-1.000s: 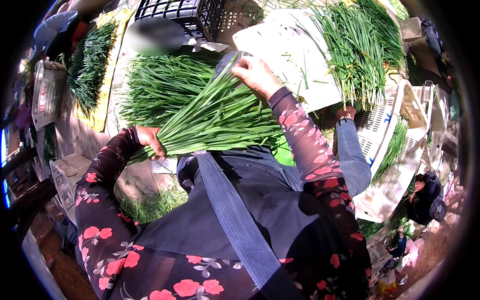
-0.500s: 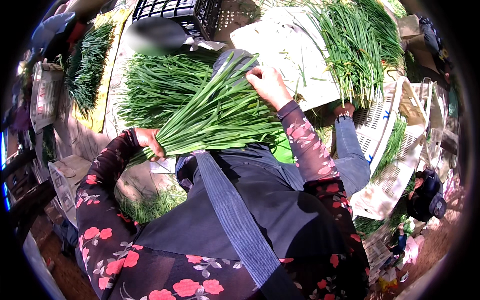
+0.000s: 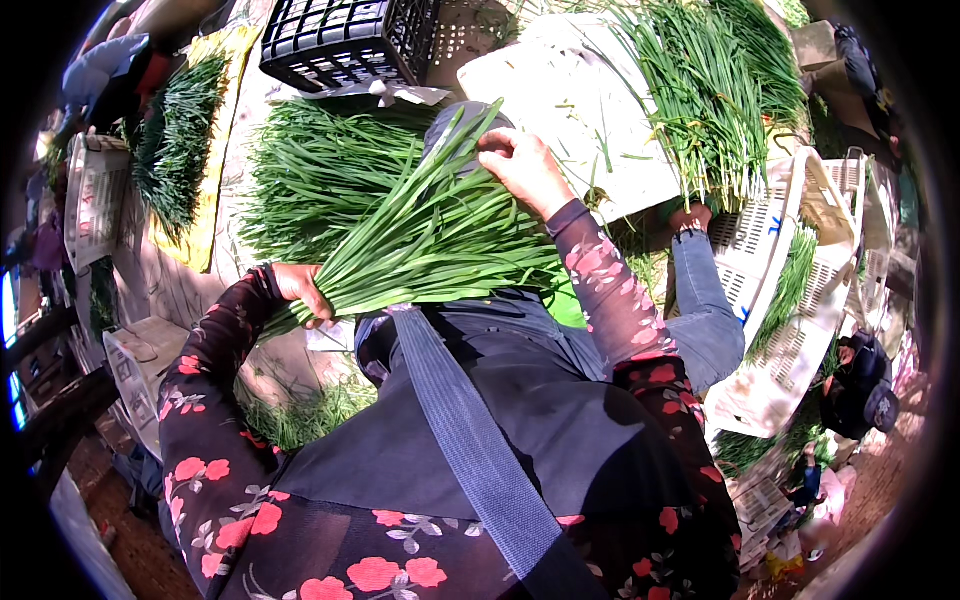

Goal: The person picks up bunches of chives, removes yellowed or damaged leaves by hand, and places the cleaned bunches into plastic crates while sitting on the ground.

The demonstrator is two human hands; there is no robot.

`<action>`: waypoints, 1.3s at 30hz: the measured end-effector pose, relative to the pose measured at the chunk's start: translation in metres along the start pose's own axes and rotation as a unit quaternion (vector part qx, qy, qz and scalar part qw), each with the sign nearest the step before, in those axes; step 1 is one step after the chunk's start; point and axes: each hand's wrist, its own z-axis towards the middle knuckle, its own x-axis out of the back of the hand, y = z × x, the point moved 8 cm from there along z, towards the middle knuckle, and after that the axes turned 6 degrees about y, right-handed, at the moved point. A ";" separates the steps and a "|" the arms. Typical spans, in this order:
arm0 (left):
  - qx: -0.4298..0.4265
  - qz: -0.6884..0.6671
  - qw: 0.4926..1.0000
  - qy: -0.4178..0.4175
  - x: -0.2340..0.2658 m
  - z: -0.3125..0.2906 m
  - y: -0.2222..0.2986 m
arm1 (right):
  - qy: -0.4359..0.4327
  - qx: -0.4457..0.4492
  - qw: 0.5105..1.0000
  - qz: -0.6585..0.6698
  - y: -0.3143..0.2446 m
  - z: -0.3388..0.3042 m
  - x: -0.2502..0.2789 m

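Observation:
A fanned bunch of garlic chives (image 3: pixel 430 235) lies across my lap, its long flat leaves spreading to the upper right. My left hand (image 3: pixel 303 291) is closed round the narrow end of this bunch. At the leaf tips, my right hand (image 3: pixel 527 172) is curled in a pinch, thumb and forefinger at the garlic chive leaves; exactly which leaves it has is too small to see. Just beyond the bunch, a thick pile of garlic chives (image 3: pixel 325 175) rests on the ground, partly covered by the held leaves.
A black plastic crate (image 3: pixel 335 45) stands beyond the pile. At the right are a white sheet (image 3: pixel 560 90), stacked chives (image 3: pixel 715 110) and a white slatted basket (image 3: pixel 790 290). More greens (image 3: pixel 180 140) lie on yellow cloth at left. Loose trimmings (image 3: pixel 315 410) lie beside me.
My right hand has shifted slightly left and down along the leaf tips. My left hand keeps its hold on the bunch. The view has shifted a little.

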 end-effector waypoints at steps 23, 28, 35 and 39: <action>0.002 -0.011 1.000 0.013 -0.004 -0.002 -0.001 | 0.088 -0.165 0.836 0.515 0.030 -0.013 0.037; 0.001 0.000 0.999 0.036 0.007 -0.006 -0.014 | 0.055 -0.141 0.978 0.146 0.121 -0.054 0.128; 0.015 -0.023 0.994 0.103 0.010 -0.010 -0.021 | 0.106 -0.129 0.982 0.094 0.072 -0.039 0.111; 0.007 -0.006 0.995 0.094 0.006 -0.015 -0.016 | 0.049 0.081 0.995 0.026 0.018 -0.004 0.062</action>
